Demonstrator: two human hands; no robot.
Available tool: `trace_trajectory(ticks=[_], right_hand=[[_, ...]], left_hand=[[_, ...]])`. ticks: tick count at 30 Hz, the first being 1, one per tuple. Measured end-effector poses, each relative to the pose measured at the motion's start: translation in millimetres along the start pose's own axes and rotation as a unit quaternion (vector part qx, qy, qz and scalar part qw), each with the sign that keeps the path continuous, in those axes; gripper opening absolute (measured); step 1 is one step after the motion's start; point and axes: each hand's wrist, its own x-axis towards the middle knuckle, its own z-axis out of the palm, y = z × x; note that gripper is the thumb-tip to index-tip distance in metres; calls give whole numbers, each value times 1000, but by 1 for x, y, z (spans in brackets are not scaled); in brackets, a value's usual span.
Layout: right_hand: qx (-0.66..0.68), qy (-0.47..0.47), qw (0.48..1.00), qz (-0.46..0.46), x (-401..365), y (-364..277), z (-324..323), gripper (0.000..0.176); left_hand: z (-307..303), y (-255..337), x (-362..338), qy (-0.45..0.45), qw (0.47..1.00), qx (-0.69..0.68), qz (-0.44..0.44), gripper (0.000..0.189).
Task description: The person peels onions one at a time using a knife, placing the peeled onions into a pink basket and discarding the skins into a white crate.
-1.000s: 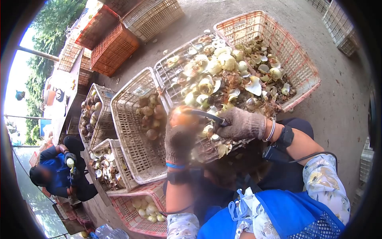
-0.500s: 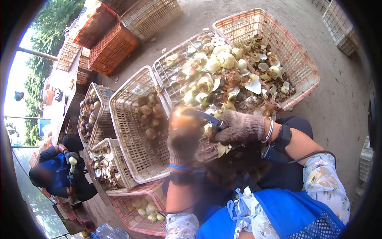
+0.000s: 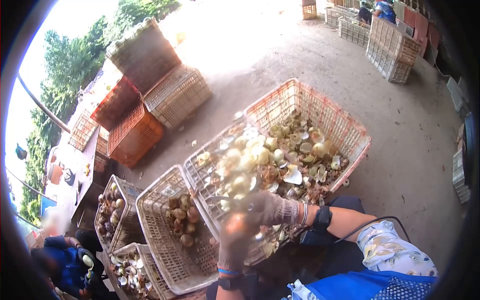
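Observation:
My left hand (image 3: 235,246), in a brown knit glove and smeared by motion, is closed around an orange-brown onion (image 3: 241,223). Close beside it, my gloved right hand (image 3: 275,208) grips a knife (image 3: 220,198) whose curved blade points left over the onion. Both hands are at the near edge of a white wire rack (image 3: 196,167), which carries peeled pale onions (image 3: 257,152). Behind and right of the rack, a red-and-white crate (image 3: 345,117) contains peelings and cut onion ends (image 3: 292,175). Unpeeled onions (image 3: 181,217) lie in a tilted white crate (image 3: 150,212) left of my hands.
Another person (image 3: 67,265) in blue works at lower left, beside a crate of peelings (image 3: 131,272) and a crate of dark onions (image 3: 111,212). Orange crates (image 3: 135,135) and a pale crate (image 3: 177,95) are stacked behind. More crates (image 3: 392,50) stand far right.
The view has tilted up and shifted, so the crates sit lower. My right hand with the knife has come closer over the onion in my left hand.

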Motion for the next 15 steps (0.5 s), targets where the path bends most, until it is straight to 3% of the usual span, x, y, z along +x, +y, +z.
trace_trajectory(ticks=[2, 3, 4, 5, 7, 8, 9, 10, 11, 12, 13, 14, 15], right_hand=[[-24, 11, 999, -22, -5, -14, 0, 23], [-74, 40, 994, -64, -8, -26, 0, 23], [-105, 47, 993, -33, -13, -31, 2, 21], [-87, 52, 995, -1, -16, -24, 6, 19], [-68, 57, 996, 31, -17, 4, 10, 18], [-200, 25, 976, -88, -14, 18, 8, 16], [-324, -8, 924, -203, -14, 31, 8, 15], [-320, -7, 926, -202, -19, 24, 7, 15], [-131, 48, 988, -71, -26, 4, 8, 15], [64, 77, 993, 70, -29, -16, 8, 15], [120, 102, 976, 153, -26, -38, 3, 16], [174, 124, 947, 241, -22, -55, 1, 17], [136, 136, 962, 193, -20, -61, 0, 16]], left_hand=[[5, 6, -9, 32, 975, -218, -40, 43], [4, 14, -9, 28, 976, -215, -35, 43], [5, 20, -9, 21, 999, -38, -14, 43], [7, 23, -9, 17, 990, 138, 5, 42], [-3, -14, -7, 5, 995, 96, 6, 42], [-5, -18, -6, -5, 998, 55, 5, 43], [-6, -20, -6, -3, 998, 57, 6, 43], [-4, -10, -5, -13, 1000, -20, -10, 46], [-3, -4, -9, -14, 994, -100, -36, 50], [-7, -6, -7, -12, 989, -139, -56, 59], [-3, 11, -12, -10, 973, -220, -67, 67], [4, 17, -15, 53, 967, -235, -83, 70], [-1, 3, -8, 29, 975, -210, -67, 71]])
